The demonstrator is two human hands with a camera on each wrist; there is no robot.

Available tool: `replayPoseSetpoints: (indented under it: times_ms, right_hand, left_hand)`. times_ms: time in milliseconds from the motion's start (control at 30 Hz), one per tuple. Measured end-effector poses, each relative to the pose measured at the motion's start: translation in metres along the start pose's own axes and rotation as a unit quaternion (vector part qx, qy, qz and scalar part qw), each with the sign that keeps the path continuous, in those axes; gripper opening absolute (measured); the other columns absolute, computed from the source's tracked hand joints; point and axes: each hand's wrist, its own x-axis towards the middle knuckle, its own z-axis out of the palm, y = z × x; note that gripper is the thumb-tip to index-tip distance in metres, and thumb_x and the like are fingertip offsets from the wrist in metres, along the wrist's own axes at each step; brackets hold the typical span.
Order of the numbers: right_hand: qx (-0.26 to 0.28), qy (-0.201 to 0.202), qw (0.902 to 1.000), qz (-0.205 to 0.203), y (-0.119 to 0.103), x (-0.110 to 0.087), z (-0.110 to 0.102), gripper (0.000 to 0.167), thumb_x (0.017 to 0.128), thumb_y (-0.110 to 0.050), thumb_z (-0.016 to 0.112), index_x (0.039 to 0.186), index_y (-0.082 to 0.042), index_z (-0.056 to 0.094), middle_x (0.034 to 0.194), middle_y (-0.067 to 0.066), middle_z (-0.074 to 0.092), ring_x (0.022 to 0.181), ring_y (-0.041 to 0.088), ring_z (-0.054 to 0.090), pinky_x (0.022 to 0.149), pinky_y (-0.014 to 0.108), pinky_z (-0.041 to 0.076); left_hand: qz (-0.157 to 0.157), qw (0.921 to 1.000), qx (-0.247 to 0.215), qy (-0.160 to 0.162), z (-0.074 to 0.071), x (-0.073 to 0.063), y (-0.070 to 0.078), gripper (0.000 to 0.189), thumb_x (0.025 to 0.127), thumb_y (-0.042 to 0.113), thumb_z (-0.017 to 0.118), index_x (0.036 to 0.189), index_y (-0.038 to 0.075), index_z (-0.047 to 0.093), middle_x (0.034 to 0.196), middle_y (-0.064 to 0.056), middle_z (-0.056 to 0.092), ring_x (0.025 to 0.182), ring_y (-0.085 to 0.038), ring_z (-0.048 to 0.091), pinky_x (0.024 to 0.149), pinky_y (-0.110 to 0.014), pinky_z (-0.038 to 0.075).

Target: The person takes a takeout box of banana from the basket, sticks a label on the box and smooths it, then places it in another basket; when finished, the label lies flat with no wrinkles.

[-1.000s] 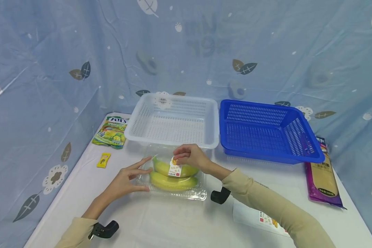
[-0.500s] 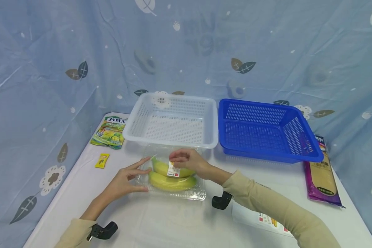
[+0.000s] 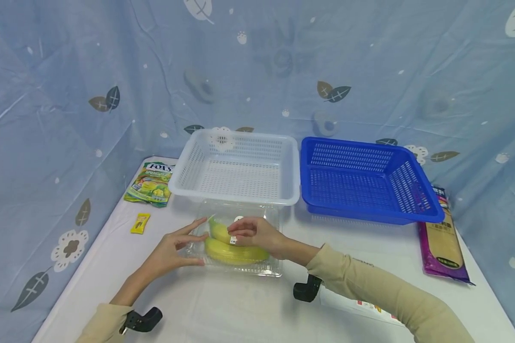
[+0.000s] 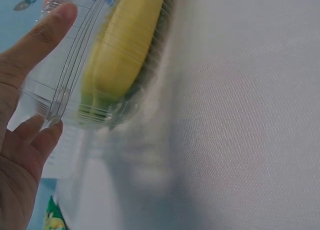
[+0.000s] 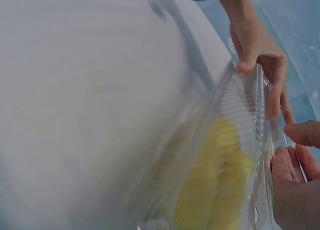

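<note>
Head view: my left hand [image 3: 171, 247] grips the banana clamshell [image 3: 257, 273] near the white basket [image 3: 236, 196]; my right hand [image 3: 259, 236] hides most of its label [image 3: 233, 241], pinching or not I can't tell. The green candy bag [image 3: 151, 185] reads "FOX'S". Left wrist: my thumb [image 4: 47, 32] touches the plastic. Right wrist: bananas [image 5: 215, 182] show inside.

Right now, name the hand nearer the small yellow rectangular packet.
Left: left hand sits lower right of the packet; right hand is farther right, over the clear plastic box.
</note>
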Motion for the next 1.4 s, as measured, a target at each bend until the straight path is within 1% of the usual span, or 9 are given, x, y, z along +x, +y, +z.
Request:
replayPoseSetpoints:
  times_ms: [167, 267, 400, 567, 700, 933, 1067, 1267, 1400]
  right_hand:
    - [0.033, -0.025, 0.999, 0.018, -0.001, -0.007, 0.005, 0.036, 0.088, 0.011, 0.059, 0.124, 0.012, 0.053, 0.127, 0.029, 0.056, 0.12, 0.035, 0.054, 0.093, 0.03, 0.049]
    - [0.097, -0.066, 0.9921, 0.045, -0.003, -0.013, 0.001, 0.04, 0.09, 0.007, 0.057, 0.129, 0.011, 0.049, 0.133, 0.029, 0.051, 0.125, 0.035, 0.05, 0.101, 0.035, 0.043]
    - [0.147, -0.097, 0.9835, 0.04, -0.002, -0.025, -0.014, 0.042, 0.092, 0.001, 0.056, 0.133, 0.006, 0.048, 0.136, 0.023, 0.05, 0.128, 0.031, 0.048, 0.108, 0.042, 0.035]
    - [0.1, -0.035, 0.9937, -0.036, 0.004, -0.047, -0.041, 0.041, 0.094, -0.007, 0.059, 0.133, 0.0, 0.048, 0.141, 0.019, 0.046, 0.128, 0.028, 0.048, 0.106, 0.037, 0.038]
    - [0.049, 0.04, 0.9936, -0.093, 0.01, -0.063, -0.066, 0.041, 0.095, -0.009, 0.06, 0.132, 0.001, 0.048, 0.143, 0.022, 0.043, 0.129, 0.027, 0.048, 0.105, 0.034, 0.039]
    - [-0.024, 0.153, 0.9772, -0.144, 0.024, -0.088, -0.109, 0.039, 0.093, -0.004, 0.061, 0.129, 0.005, 0.051, 0.135, 0.021, 0.052, 0.123, 0.026, 0.054, 0.098, 0.03, 0.046]
    - [-0.059, 0.179, 0.9664, -0.175, 0.027, -0.103, -0.13, 0.04, 0.094, -0.002, 0.06, 0.131, 0.008, 0.049, 0.136, 0.022, 0.051, 0.124, 0.026, 0.053, 0.096, 0.028, 0.046]
    - [-0.088, 0.219, 0.9537, -0.186, 0.027, -0.126, -0.155, 0.041, 0.095, -0.002, 0.058, 0.133, 0.006, 0.048, 0.137, 0.012, 0.054, 0.123, 0.016, 0.054, 0.096, 0.025, 0.046]
    - [-0.094, 0.249, 0.9428, -0.201, 0.027, -0.142, -0.171, 0.04, 0.095, 0.001, 0.057, 0.133, 0.008, 0.047, 0.134, 0.003, 0.058, 0.121, 0.012, 0.055, 0.093, 0.022, 0.047]
  left_hand:
    - [-0.004, 1.0, -0.001, 0.002, 0.002, 0.0, -0.002, 0.061, 0.066, 0.025, 0.088, 0.121, 0.01, 0.068, 0.153, 0.001, 0.036, 0.139, -0.033, 0.029, 0.096, -0.055, 0.042]
    - [-0.001, 1.0, -0.002, 0.004, 0.002, 0.0, -0.003, 0.061, 0.066, 0.025, 0.087, 0.121, 0.008, 0.067, 0.153, 0.002, 0.035, 0.14, -0.033, 0.028, 0.096, -0.056, 0.042]
    - [0.0, 0.9999, -0.005, 0.01, 0.001, -0.002, -0.001, 0.062, 0.067, 0.025, 0.087, 0.122, 0.007, 0.066, 0.153, 0.001, 0.034, 0.139, -0.034, 0.029, 0.096, -0.057, 0.041]
    - [0.004, 0.9999, -0.011, 0.01, 0.001, -0.004, -0.001, 0.06, 0.07, 0.022, 0.086, 0.124, 0.006, 0.065, 0.157, -0.001, 0.026, 0.14, -0.039, 0.024, 0.096, -0.061, 0.039]
    - [0.001, 0.9997, -0.016, 0.02, 0.002, -0.006, -0.003, 0.057, 0.071, 0.019, 0.086, 0.124, 0.007, 0.065, 0.16, 0.001, 0.013, 0.141, -0.044, 0.017, 0.092, -0.066, 0.039]
    - [-0.017, 0.9972, -0.072, 0.011, 0.008, -0.007, -0.005, 0.058, 0.076, 0.016, 0.082, 0.129, 0.005, 0.061, 0.16, -0.012, 0.008, 0.139, -0.05, 0.013, 0.094, -0.063, 0.036]
    - [-0.022, 0.9972, -0.07, 0.018, 0.011, -0.008, -0.003, 0.061, 0.074, 0.016, 0.083, 0.13, 0.008, 0.06, 0.16, -0.012, 0.01, 0.14, -0.048, 0.014, 0.096, -0.061, 0.036]
    - [-0.02, 0.997, -0.062, 0.042, 0.015, -0.01, -0.002, 0.061, 0.072, 0.015, 0.084, 0.128, 0.009, 0.061, 0.159, -0.012, 0.014, 0.139, -0.047, 0.018, 0.098, -0.06, 0.034]
    - [-0.021, 0.9953, -0.072, 0.061, 0.016, -0.011, -0.002, 0.055, 0.072, 0.014, 0.084, 0.123, 0.006, 0.063, 0.159, -0.012, 0.017, 0.141, -0.043, 0.017, 0.104, -0.043, 0.033]
